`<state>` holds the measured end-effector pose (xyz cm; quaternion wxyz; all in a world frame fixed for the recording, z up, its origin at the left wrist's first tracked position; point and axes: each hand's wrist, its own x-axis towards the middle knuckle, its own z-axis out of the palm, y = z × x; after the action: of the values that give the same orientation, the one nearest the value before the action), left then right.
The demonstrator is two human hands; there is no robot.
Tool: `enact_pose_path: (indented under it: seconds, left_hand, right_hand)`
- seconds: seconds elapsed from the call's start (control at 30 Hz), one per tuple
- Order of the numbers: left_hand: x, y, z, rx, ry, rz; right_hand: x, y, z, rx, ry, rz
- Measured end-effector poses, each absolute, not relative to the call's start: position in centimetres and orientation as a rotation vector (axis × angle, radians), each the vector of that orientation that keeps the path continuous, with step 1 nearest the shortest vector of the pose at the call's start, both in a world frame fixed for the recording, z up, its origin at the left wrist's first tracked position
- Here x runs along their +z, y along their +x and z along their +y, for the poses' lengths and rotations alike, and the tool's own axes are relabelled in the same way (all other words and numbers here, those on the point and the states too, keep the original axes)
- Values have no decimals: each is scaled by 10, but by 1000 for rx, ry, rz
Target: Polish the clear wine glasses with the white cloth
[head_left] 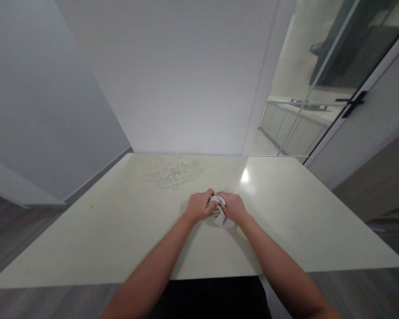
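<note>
Lying beyond the white bundle (221,217); transparent pieces (173,173)

This appears to be a home, with a kitchen visible through a clear glass panel (295,79) with white bars: a pale, smooth countertop (332,116) carries what looks like a dark, flat cooktop (314,106), above light panelled cabinets (309,130). Grey wood-look flooring (16,230), a plain white painted wall (166,79), narrow grey skirting (99,175) and a black lever door handle (355,104) also read as domestic.
</note>
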<state>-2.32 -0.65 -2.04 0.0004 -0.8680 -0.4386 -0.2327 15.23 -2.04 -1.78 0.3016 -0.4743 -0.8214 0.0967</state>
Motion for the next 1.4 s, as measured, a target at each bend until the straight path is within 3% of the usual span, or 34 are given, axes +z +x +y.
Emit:
enact_pose_path:
  seconds: [0.17, 0.37, 0.53, 0.63, 0.83, 1.0, 1.13, 1.27, 1.4]
  left_hand:
    - [-18, -27, -4, -774, -2634, -1215]
    - [-14, -22, -4, -471, -2675, -1358]
    - [-17, -15, -7, -483, -2709, -1455]
    - [-17, -17, -6, -598, -2712, -1437]
    - [-11, -18, -6, -763, -2607, -1156]
    - [-9, -13, -12, -572, -2657, -1373]
    - [-9, -11, -14, -673, -2703, -1503]
    - [-10, -13, -13, -748, -2759, -1506]
    - [-10, -18, -10, -778, -2773, -1517]
  right_hand:
    - [-32, 149, -12, 778, -1176, -1939]
    - [-24, 152, -20, 185, -1403, -2183]
    - [-17, 154, -23, -78, -1320, -2318]
    - [-19, 153, -21, -44, -1286, -2301]
    - [-25, 153, -16, 389, -1289, -2068]
    - [-21, 155, -20, 65, -1245, -2209]
    - [-17, 155, -21, -113, -1129, -2261]
    - [-12, 155, -21, -86, -1064, -2224]
    - [-10, 152, -21, 158, -1111, -2164]
